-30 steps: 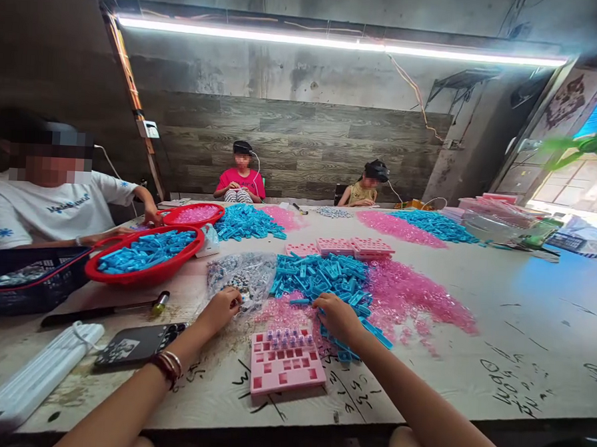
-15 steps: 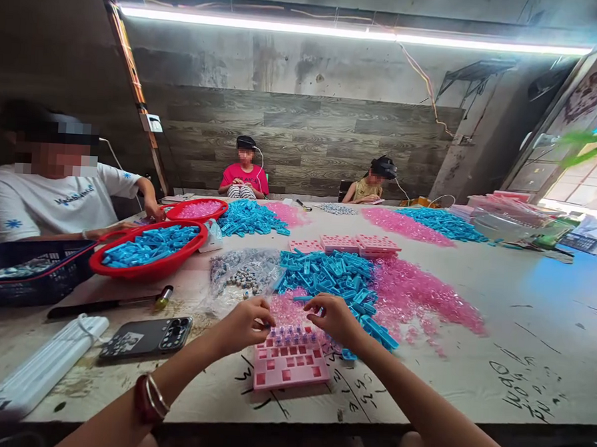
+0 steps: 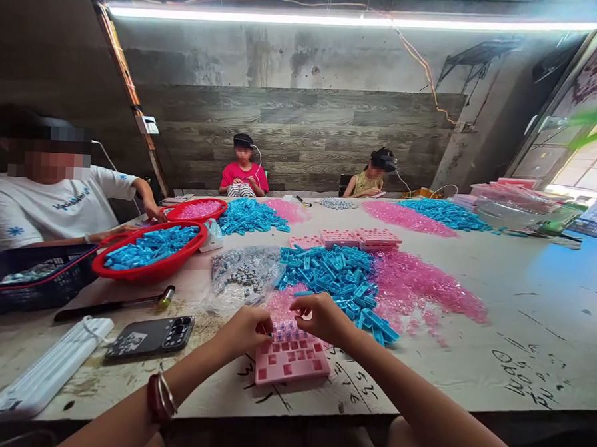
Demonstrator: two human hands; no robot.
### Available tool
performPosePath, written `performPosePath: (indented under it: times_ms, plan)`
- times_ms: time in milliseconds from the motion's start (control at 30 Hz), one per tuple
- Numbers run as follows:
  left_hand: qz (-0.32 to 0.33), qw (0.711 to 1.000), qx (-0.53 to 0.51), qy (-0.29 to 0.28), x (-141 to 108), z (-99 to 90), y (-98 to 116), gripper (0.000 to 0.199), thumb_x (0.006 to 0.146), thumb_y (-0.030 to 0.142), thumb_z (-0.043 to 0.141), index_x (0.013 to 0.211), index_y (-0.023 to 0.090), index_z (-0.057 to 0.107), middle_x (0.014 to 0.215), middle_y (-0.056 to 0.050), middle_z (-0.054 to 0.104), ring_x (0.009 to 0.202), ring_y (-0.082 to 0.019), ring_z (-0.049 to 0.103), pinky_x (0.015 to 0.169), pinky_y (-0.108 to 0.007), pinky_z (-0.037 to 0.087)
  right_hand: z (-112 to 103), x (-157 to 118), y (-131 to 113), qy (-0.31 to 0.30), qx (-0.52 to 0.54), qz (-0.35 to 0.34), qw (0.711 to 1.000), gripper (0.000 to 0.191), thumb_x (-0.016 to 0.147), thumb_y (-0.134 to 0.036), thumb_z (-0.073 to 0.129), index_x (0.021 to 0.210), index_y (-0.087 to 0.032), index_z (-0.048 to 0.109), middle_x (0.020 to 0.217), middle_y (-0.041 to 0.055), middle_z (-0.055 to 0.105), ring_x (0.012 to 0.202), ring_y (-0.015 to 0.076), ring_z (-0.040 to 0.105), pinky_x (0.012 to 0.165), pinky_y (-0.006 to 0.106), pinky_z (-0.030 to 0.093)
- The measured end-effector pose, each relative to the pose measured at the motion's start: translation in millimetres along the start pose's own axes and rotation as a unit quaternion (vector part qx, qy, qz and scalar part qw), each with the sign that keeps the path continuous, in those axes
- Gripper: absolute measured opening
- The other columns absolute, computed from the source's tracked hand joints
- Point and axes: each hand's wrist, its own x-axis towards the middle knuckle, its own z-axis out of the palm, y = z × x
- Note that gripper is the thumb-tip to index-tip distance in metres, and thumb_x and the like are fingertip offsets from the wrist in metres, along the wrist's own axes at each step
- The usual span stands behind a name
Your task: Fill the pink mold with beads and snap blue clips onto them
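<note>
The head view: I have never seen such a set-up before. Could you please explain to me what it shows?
There is no machine here. A camera worn on a person's head looks forward and down, so the forearms reaching in from below are the wearer's own. The left hand and right hand meet over the far part of a pink tray with square hollows. Whether the fingertips pinch something is too small to tell. Beyond, on the table, lie a heap of blue pieces, pink beads and a clear bag of small beads. A phone lies to the left. Three other people sit around the table.
</note>
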Motion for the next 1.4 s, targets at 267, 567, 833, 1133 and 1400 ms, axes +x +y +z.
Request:
performPosePath:
  times_ms: [267, 567, 833, 1133, 1400]
  plan:
    - [-0.003, 1.000, 0.031, 0.001, -1.8, -1.8, 6.4, 0.011, 0.064, 0.011, 0.057, 0.071, 0.013, 0.066, 0.062, 0.001, 0.059, 0.059, -0.010, 0.051, 0.055, -0.018, 0.036, 2.1, -1.6, -0.8, 0.011, -0.003, -0.007, 1.000, 0.024, 0.063, -0.002, 0.056, 0.078, -0.015, 0.068, 0.062, 0.0004, 0.063, 0.057, 0.0114, 0.057, 0.058, 0.022, 0.044]
    - [0.008, 0.999, 0.030, 0.012, -1.3, 2.4, 3.9, 0.008, 0.063, 0.011, 0.058, 0.068, 0.013, 0.064, 0.061, 0.001, 0.059, 0.059, -0.011, 0.051, 0.055, -0.020, 0.036, 6.9, -2.3, 2.8, 0.035, 0.035, -0.036, 0.998, 0.025, 0.062, 0.002, 0.055, 0.078, -0.013, 0.067, 0.082, 0.0049, 0.059, 0.060, 0.0089, 0.055, 0.058, 0.021, 0.046]
    - [-0.005, 1.000, -0.005, -0.007, 0.0, 2.6, -0.6, 0.003, 0.064, 0.014, 0.059, 0.067, 0.013, 0.061, 0.063, 0.002, 0.057, 0.060, -0.011, 0.051, 0.055, -0.019, 0.035, 17.4, -2.7, 0.4, 0.009, 0.029, -0.041, 0.999, 0.026, 0.062, 0.000, 0.056, 0.080, -0.014, 0.067, 0.078, 0.0032, 0.058, 0.059, 0.0091, 0.053, 0.057, 0.021, 0.045]
    - [0.002, 1.000, -0.017, -0.018, -2.7, -8.4, -4.9, 0.014, 0.065, 0.023, 0.064, 0.072, 0.014, 0.056, 0.063, 0.003, 0.053, 0.057, -0.011, 0.047, 0.051, -0.020, 0.032, 37.7, -1.8, -18.6, -0.044, -0.014, -0.096, 0.994, 0.024, 0.068, -0.012, 0.064, 0.090, -0.016, 0.059, 0.086, 0.0061, 0.064, 0.078, 0.0183, 0.059, 0.068, 0.027, 0.046]
    - [0.028, 0.999, 0.016, -0.016, -2.1, -5.1, -4.8, 0.017, 0.071, 0.031, 0.061, 0.072, 0.014, 0.059, 0.065, 0.001, 0.059, 0.058, -0.011, 0.050, 0.052, -0.019, 0.032, 43.0, -0.6, -16.7, -0.060, -0.037, -0.111, 0.991, 0.014, 0.069, -0.013, 0.066, 0.083, -0.017, 0.064, 0.083, 0.0059, 0.066, 0.080, 0.0187, 0.060, 0.071, 0.026, 0.046]
